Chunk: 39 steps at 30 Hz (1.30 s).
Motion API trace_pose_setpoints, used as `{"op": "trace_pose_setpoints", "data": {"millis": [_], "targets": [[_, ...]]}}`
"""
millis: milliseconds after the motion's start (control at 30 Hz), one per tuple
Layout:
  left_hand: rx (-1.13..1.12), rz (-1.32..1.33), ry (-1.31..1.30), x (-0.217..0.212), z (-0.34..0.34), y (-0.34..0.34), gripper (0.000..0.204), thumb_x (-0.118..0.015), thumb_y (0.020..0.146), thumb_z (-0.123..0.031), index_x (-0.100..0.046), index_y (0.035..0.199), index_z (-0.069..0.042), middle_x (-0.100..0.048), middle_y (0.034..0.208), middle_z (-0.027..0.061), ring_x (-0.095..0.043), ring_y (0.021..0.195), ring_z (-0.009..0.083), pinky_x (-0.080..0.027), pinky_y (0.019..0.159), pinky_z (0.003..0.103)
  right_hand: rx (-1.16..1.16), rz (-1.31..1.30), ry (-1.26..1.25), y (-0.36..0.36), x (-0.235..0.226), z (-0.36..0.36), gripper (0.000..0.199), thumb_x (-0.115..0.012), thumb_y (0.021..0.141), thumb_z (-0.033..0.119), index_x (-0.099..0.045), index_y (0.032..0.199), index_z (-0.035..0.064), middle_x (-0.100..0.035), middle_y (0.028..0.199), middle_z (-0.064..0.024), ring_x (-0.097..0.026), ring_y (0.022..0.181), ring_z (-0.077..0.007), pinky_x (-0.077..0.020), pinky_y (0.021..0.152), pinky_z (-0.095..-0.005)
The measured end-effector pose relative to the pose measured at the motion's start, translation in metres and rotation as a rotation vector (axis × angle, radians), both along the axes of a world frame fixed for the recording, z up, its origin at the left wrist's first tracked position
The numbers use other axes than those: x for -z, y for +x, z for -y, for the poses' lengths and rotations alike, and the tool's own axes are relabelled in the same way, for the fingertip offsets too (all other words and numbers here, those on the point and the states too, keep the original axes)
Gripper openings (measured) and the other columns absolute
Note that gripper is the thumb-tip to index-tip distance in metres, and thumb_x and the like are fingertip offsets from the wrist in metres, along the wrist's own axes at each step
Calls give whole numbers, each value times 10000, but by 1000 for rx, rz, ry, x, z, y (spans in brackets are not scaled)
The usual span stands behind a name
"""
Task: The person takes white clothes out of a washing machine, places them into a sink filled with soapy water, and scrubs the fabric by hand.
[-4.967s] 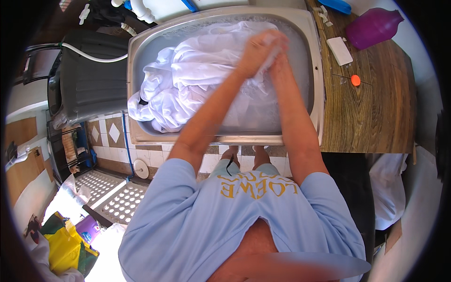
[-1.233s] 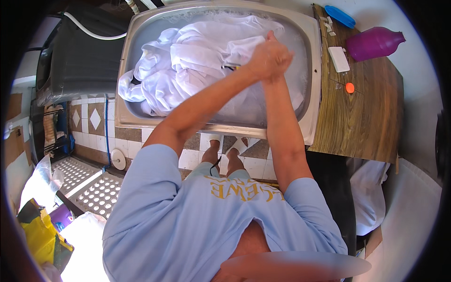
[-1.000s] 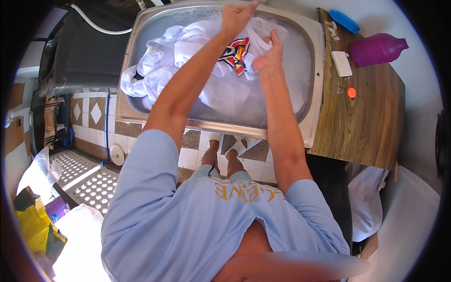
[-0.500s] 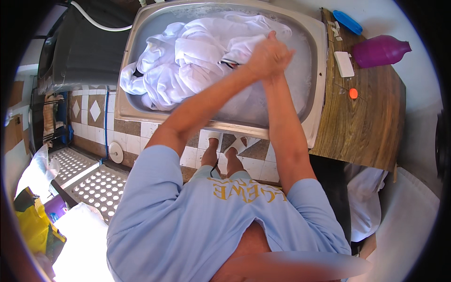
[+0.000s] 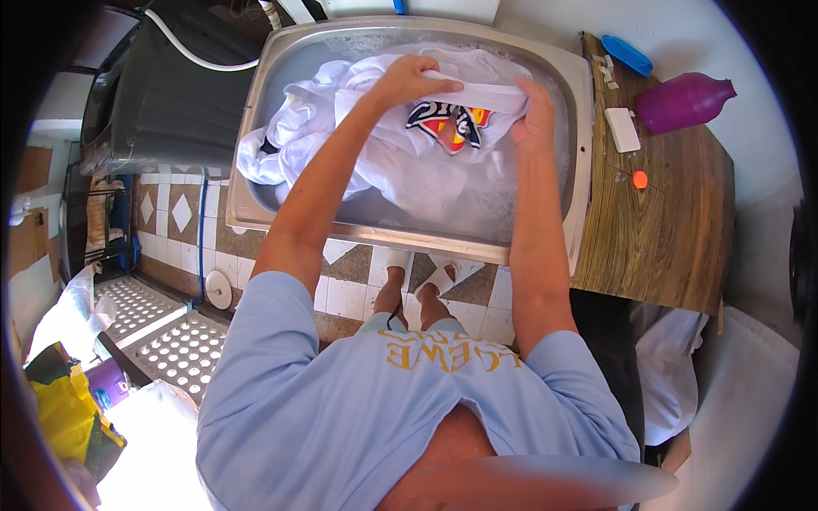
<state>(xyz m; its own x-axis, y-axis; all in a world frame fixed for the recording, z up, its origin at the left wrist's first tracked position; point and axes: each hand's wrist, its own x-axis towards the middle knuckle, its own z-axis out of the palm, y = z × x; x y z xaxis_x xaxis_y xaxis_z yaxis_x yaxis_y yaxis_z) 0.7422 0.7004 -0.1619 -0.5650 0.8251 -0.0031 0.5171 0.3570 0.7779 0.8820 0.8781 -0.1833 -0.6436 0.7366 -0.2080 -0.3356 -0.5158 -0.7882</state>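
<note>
Inside the steel sink [image 5: 579, 128], a white garment [image 5: 400, 162] is gripped by both hands. The fingers [image 5: 439, 83] of the left hand [image 5: 409, 78] are closed over a stretched band of the white cloth near the far wall of the sink. The fingers [image 5: 530, 95] of the right hand [image 5: 535, 119] are curled on the other end of the same band, toward the right wall of the sink. Between the two hands the cloth is pulled taut, and just below it a printed patch [image 5: 450, 122] in blue, orange and yellow is seen on the garment. More white laundry [image 5: 290, 136] is heaped in the left half of the sink, with one fold hanging over the left rim. Water with a thin foam is seen in the right and near part of the sink, and the garment lies partly in it.

To the right of the sink, touching its rim, a wooden table [image 5: 665, 230] is seen. On it a purple bottle [image 5: 682, 100] lies on its side, a white bar [image 5: 622, 129] rests between the bottle and the sink, a small orange cap [image 5: 640, 179] lies nearer, and a blue lid [image 5: 626, 54] sits at the far edge. To the left of the sink a dark tub [image 5: 162, 102] with a white hose [image 5: 196, 55] across it is seen.
</note>
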Motion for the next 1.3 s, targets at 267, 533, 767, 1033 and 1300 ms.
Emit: {"op": "trace_pose_setpoints", "data": {"millis": [267,533,767,1033,1300], "targets": [[-87,-557,-362,35,-22,36,198,-618,742,-303,-667,816,-127,-660,858,127,-631,833,302,-492,694,421,-102,1066,1324,5,46,-2,296,-740,682,216,-603,858,21,-616,764,-138,-612,731,-259,-496,708,-385],[-222,802,441,41,-19,16,280,-568,841,-311,-641,890,-45,-651,816,45,-613,774,172,-486,609,339,-221,-45,-461,-5,19,-11,272,-664,782,191,-613,1011,54,-635,942,-116,-616,853,-278,-509,779,-417],[74,-22,835,13,-82,130,269,-704,772,-184,-563,590,-45,-604,667,37,-524,525,133,-452,584,277,-410,-382,-24,6,31,39,245,-468,929,183,-552,1116,48,-603,1000,-128,-590,956,-226,-486,870,-371],[-343,129,463,22,-92,57,334,-697,751,-209,-558,497,-41,-560,496,107,-512,438,270,-445,457,342,-102,131,-426,-11,-11,61,315,-607,836,278,-553,1033,38,-551,1029,-80,-558,935,-230,-487,775,-394],[-256,90,636,31,-86,72,189,-668,761,-177,-647,638,-35,-578,551,148,-569,476,254,-474,513,344,-189,-21,-414,-20,39,33,435,-628,838,397,-537,1039,23,-588,988,-123,-575,938,-265,-480,827,-421]]}}
